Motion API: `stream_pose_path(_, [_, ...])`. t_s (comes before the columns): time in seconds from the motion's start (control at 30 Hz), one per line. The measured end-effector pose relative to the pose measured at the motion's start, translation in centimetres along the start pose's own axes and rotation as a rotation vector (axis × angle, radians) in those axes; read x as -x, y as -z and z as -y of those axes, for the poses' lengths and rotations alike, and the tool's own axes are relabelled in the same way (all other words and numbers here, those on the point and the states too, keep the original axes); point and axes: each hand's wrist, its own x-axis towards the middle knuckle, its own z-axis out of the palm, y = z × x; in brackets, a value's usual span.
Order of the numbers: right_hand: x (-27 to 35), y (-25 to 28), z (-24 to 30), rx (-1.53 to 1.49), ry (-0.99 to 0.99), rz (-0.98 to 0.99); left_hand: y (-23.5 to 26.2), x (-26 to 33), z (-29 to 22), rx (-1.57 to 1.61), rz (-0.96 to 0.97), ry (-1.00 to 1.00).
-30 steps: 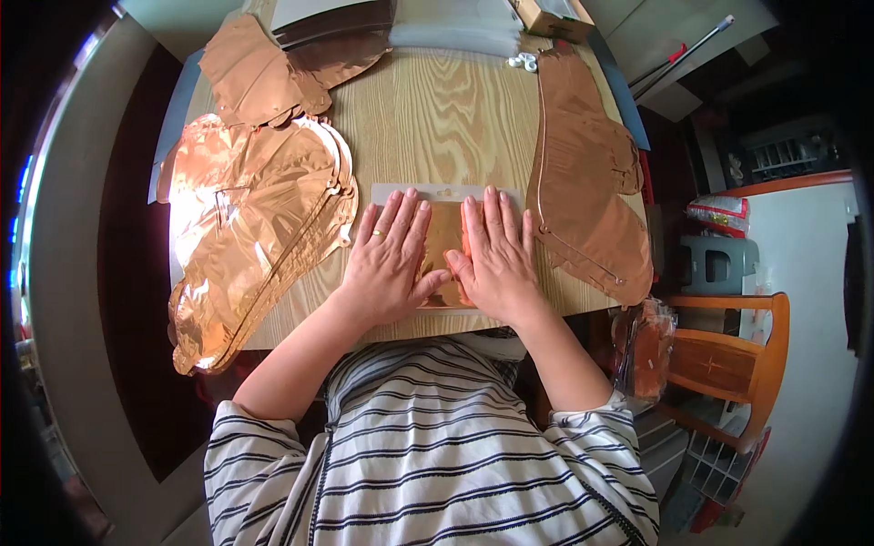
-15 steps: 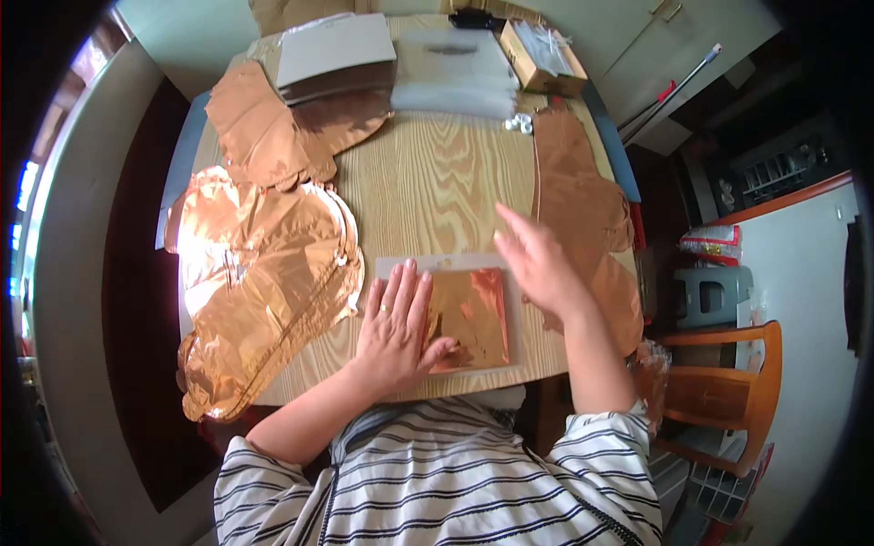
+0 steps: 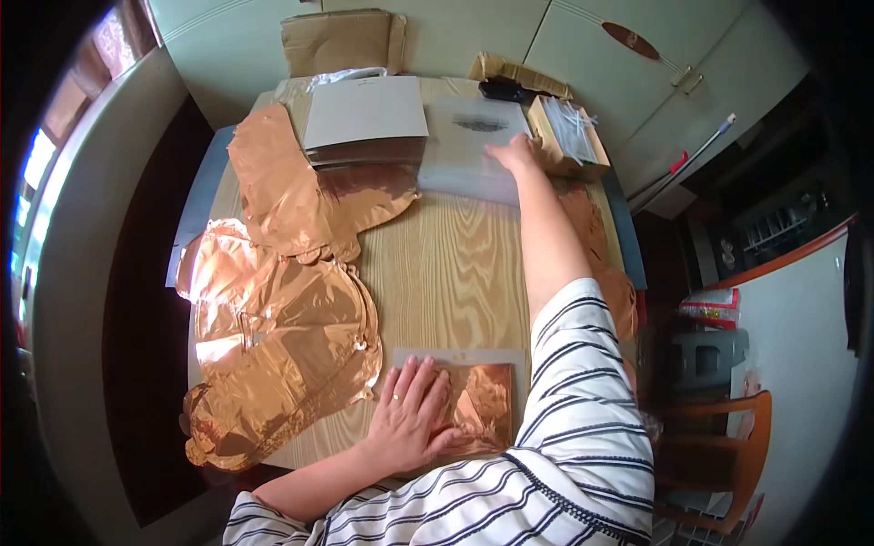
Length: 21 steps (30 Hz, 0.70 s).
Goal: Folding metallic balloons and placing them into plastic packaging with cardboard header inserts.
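Now the left hand (image 3: 411, 420) lies flat, fingers spread open, on a folded foil balloon (image 3: 473, 414) that sits on a grey card (image 3: 460, 357) at the near edge of the bench (image 3: 451, 264). It presses the foil down but grips nothing. The right hand (image 3: 514, 153) is stretched to the far side of the bench and touches a stack of clear bags (image 3: 469, 150); its fingers rest on the top bag, and I cannot tell if they pinch it or only lie on it.

Left of the folded balloon, a big copper balloon (image 3: 273, 364) lies flat and loose, and a second one (image 3: 296, 196) lies further back. Beside the clear bags, on their left, is a pile of grey cards (image 3: 364, 118), and on their right a small carton (image 3: 569, 132) with thin white things inside.

To do this step well, I think the left palm should hold firm pressure, because the slippery foil may open its folds. The right fingers should lift only one bag from its edge, since such thin bags stick together easily.
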Motion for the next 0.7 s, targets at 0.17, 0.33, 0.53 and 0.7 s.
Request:
stream_pose_path(0.17, [0.9, 0.5, 4.7, 0.007, -0.046, 0.218, 0.5, 0.4, -0.3, 0.047, -0.007, 0.095])
stream_pose_path(0.33, [-1.5, 0.3, 1.4, -0.024, -0.163, 0.26, 0.7, -0.1, 0.0, 0.073, 0.005, 0.056])
stream_pose_path(0.53, [3.2, 2.5, 6.0, 0.011, -0.099, 0.131, 0.4, 0.2, 0.2, 0.05, -0.049, 0.089])
stream_pose_path(0.7, [2.6, 3.2, 5.2, -0.045, -0.082, 0.198, 0.5, 0.0, 0.2, 0.084, -0.028, 0.091])
